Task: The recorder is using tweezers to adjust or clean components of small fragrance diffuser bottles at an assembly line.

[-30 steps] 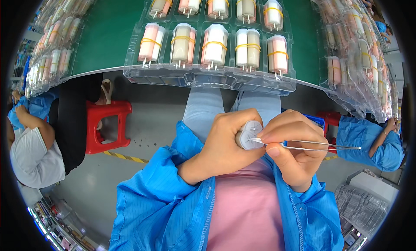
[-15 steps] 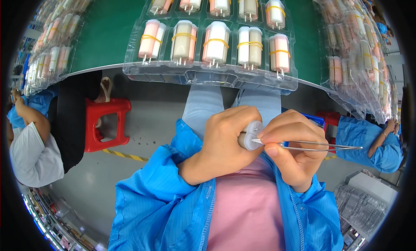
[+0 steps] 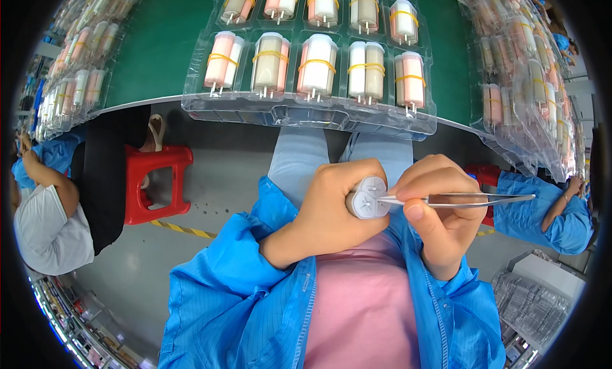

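Note:
My left hand (image 3: 331, 200) is closed round a bundle of tubes (image 3: 370, 202), whose pale grey lobed end faces right, with small fittings on it. The rest of the bundle is hidden in my fist. Silver tweezers (image 3: 468, 200) are pinched in my right hand (image 3: 443, 209), their blunt end pointing right. At the left, a thin whitish tip touches or nearly touches the bundle's end; I cannot tell whether it is the tweezers' own tip or a small part held in them. Both hands are above my lap, in front of the pink shirt.
A clear plastic tray (image 3: 299, 108) of banded pink, white and grey tube bundles overhangs the green table (image 3: 159, 50). Trays of similar bundles are stacked left and right (image 3: 542, 108). A red stool (image 3: 159, 181) is at left. People in blue sit on both sides.
The bundle has turned in my left hand, showing more of its end. My right hand has shifted slightly right with the tweezers, whose flat side now shows more.

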Demonstrator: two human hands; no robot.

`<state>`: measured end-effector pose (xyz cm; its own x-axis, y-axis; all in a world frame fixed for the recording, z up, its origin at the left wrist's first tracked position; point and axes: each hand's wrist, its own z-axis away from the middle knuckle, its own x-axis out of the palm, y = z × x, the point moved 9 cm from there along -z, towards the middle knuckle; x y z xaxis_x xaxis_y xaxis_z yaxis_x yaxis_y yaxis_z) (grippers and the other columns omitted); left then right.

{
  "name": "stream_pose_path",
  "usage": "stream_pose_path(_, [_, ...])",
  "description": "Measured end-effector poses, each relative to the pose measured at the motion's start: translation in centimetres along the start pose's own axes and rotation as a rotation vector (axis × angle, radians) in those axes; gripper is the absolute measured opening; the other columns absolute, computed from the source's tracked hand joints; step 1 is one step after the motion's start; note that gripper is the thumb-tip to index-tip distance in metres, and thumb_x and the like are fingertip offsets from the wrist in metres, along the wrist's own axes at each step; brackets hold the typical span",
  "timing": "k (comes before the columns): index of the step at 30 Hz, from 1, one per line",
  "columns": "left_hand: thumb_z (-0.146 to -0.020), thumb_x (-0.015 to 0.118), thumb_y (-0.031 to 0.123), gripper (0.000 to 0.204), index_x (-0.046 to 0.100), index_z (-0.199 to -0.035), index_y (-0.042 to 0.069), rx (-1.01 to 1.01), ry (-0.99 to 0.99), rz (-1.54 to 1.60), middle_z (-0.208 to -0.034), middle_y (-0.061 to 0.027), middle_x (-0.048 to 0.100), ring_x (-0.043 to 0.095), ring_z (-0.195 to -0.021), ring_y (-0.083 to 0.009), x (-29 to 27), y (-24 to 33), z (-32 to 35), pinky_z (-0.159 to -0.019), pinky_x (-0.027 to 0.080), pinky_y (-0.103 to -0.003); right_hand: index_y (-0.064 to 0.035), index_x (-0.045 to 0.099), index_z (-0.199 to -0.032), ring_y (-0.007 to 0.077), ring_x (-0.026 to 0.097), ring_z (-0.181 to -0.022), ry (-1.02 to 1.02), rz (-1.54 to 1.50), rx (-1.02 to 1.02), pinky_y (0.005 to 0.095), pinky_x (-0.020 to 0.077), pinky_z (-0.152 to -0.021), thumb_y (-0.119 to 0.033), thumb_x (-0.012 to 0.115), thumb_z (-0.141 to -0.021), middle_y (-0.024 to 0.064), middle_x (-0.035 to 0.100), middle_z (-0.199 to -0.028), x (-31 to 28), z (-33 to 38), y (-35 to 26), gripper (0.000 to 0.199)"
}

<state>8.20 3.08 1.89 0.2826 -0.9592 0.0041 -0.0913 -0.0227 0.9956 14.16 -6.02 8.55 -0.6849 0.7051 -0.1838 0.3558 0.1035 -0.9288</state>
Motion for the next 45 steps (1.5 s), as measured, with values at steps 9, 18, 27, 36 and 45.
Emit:
stream_pose_path(9, [-0.065, 0.070, 0.004, 0.020, 0.058, -0.081, 0.003, -0.086, -0.130, 0.189, -0.070, -0.0014, 0.058, 0.052, -0.067, -0.0046, 0.90, -0.51, 0.18, -0.057, 0.041, -0.023, 0.0021, 0.067, -0.085, 0.0195, 0.062, -0.073, -0.021, 0.028, -0.004, 0.0279, 0.0478, -0.065, 0.001, 0.070, -0.071, 0.0143, 0.065, -0.080, 0.10, -0.21, 0.27, 0.014])
stream_pose_path(18, [-0.065, 0.068, 0.004, 0.018, 0.058, -0.080, 0.001, -0.126, -0.140, 0.191, -0.067, -0.0042, 0.059, 0.054, -0.063, -0.0076, 1.07, -0.63, 0.14, -0.055, 0.043, -0.025, 0.0022, 0.067, -0.085, 0.0198, 0.063, -0.073, -0.017, 0.010, 0.018, 0.0278, 0.0485, -0.065, 0.001, 0.069, -0.072, 0.0143, 0.065, -0.081, 0.01, -0.17, 0.43, 0.014])
stream_pose_path(27, [-0.066, 0.069, 0.005, 0.019, 0.059, -0.082, 0.003, -0.110, -0.154, 0.171, -0.069, -0.0004, 0.057, 0.051, -0.066, -0.0039, 1.02, -0.62, 0.35, -0.055, 0.041, -0.023, 0.0019, 0.068, -0.086, 0.0194, 0.063, -0.073, -0.027, 0.024, 0.024, 0.0275, 0.0485, -0.065, 0.001, 0.069, -0.072, 0.0142, 0.066, -0.081, 0.10, -0.11, 0.44, 0.014])
stream_pose_path(36, [-0.066, 0.070, 0.005, 0.019, 0.059, -0.082, 0.003, -0.093, -0.156, 0.140, -0.068, -0.0007, 0.057, 0.051, -0.065, -0.0040, 0.92, -0.61, 0.37, -0.055, 0.041, -0.023, 0.0025, 0.068, -0.085, 0.0183, 0.063, -0.073, -0.015, 0.023, 0.036, 0.0265, 0.0483, -0.064, 0.003, 0.068, -0.072, 0.0140, 0.066, -0.080, 0.22, -0.14, 0.38, 0.013])
stream_pose_path(45, [-0.063, 0.066, 0.004, 0.018, 0.057, -0.078, 0.000, -0.077, -0.121, 0.136, -0.063, -0.0090, 0.057, 0.054, -0.056, -0.0124, 0.80, -0.33, 0.16, -0.052, 0.042, -0.028, 0.0030, 0.067, -0.083, 0.0181, 0.062, -0.071, -0.035, 0.022, 0.019, 0.0262, 0.0482, -0.062, 0.004, 0.067, -0.071, 0.0140, 0.066, -0.079, 0.18, -0.25, 0.30, 0.012])
